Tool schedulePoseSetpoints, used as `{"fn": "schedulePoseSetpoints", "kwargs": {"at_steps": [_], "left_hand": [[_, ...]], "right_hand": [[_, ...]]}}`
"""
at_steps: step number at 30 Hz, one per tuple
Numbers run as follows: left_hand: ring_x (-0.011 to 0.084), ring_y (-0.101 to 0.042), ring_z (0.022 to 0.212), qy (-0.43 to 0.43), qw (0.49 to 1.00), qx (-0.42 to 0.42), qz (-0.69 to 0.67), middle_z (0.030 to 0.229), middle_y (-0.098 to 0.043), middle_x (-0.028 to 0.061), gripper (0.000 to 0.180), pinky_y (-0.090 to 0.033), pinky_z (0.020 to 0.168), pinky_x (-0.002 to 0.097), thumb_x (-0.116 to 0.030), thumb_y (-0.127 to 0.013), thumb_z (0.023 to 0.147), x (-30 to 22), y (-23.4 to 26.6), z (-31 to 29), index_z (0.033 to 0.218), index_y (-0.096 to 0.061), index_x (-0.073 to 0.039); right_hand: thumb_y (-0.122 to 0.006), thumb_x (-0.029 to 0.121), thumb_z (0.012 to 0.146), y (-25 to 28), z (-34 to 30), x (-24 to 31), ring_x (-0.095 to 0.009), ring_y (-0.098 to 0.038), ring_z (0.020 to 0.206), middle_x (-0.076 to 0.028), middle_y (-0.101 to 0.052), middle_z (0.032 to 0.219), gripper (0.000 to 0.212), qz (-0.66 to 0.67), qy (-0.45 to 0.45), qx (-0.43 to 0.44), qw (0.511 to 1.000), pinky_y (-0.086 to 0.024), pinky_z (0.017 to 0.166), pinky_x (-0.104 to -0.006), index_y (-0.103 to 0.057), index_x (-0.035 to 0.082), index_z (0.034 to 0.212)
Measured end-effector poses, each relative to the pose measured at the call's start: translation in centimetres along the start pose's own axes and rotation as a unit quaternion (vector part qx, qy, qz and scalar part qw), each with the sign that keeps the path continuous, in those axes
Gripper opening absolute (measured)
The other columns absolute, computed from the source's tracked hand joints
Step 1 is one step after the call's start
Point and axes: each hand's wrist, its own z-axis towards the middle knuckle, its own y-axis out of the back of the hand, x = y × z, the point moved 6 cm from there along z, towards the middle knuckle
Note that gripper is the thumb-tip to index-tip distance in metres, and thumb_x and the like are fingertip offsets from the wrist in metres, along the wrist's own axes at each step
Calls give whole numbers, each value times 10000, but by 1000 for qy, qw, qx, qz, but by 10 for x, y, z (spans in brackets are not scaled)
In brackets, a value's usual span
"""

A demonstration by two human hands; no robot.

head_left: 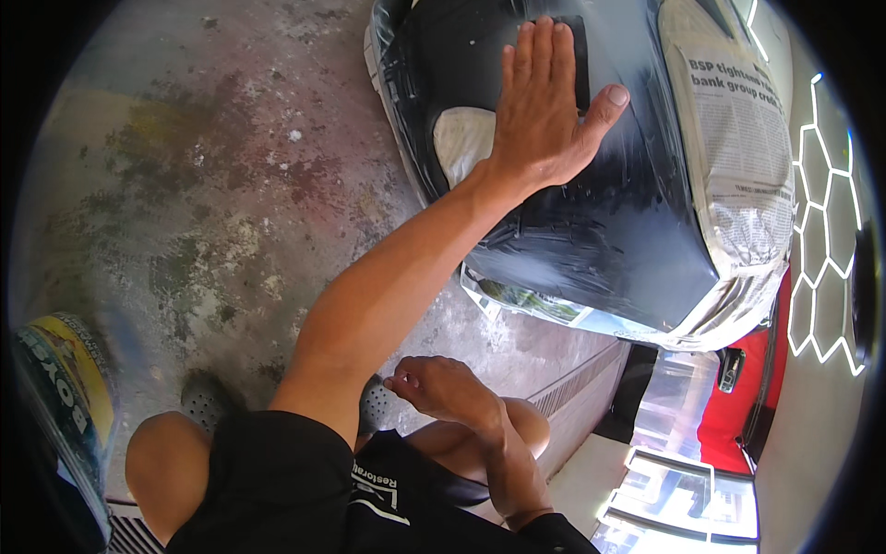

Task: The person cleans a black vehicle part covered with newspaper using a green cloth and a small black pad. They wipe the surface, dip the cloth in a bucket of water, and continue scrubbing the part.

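Note:
My left hand (544,102) lies flat with its fingers stretched out on a dark rectangular sheet, which looks like sandpaper (581,65). Most of that sheet is hidden beneath my palm and fingers. Under it is a black car bumper (637,175), its surface marked with pale, wet-looking streaks. My thumb sticks out to the right, past the sheet's edge. Lower down, by my bent knee, my right hand (443,390) is loosely curled, its thumb and finger forming a small loop. I see nothing held in it, and it is apart from the bumper.
Newspaper and masking (738,148) cover the panel right of the bumper. A pale oval patch (464,138) sits beside my left wrist. At the lower left stands a large tin (69,379) with a yellow and dark label. A grate (581,379) runs along the stained concrete floor (203,203).

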Motion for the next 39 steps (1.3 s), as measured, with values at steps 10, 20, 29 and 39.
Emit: {"fn": "schedulePoseSetpoints", "kwargs": {"at_steps": [10,20,29,39], "left_hand": [[514,3,1709,-10,998,28,63,1822,-31,372,1192,11,1361,653,-803,-394,1066,6,-35,-97,1745,-49,113],[462,24,1724,-167,972,17,164,1856,-30,281,1152,46,1370,636,-852,-332,1052,-20,-76,-159,1786,-78,-2],[450,3,1727,-83,995,16,47,1855,-26,285,1155,-1,1365,658,-850,-357,1049,-63,-62,-111,1784,-101,3],[464,-69,1720,-2,998,-34,47,1833,-131,316,1247,-15,1370,641,-889,-431,1010,-40,-13,22,1754,-147,70]], "right_hand": [[-638,476,1099,-19,-2,-24,-433,-778,1033,-242,-804,1077,460,-66,-15,-7,998,-601,931,-549,-782,44,1164],[-610,482,1106,-22,0,-24,-437,-769,1080,-242,-801,1092,475,-61,6,0,998,-588,941,-563,-756,32,1155],[-642,446,1095,-27,-8,-25,-435,-769,1123,-240,-807,1143,461,-10,33,-38,999,-590,987,-553,-754,45,1293],[-654,425,1092,-11,-7,0,-429,-766,1095,-242,-806,1061,425,-42,-15,28,999,-600,944,-529,-781,21,1127]]}}
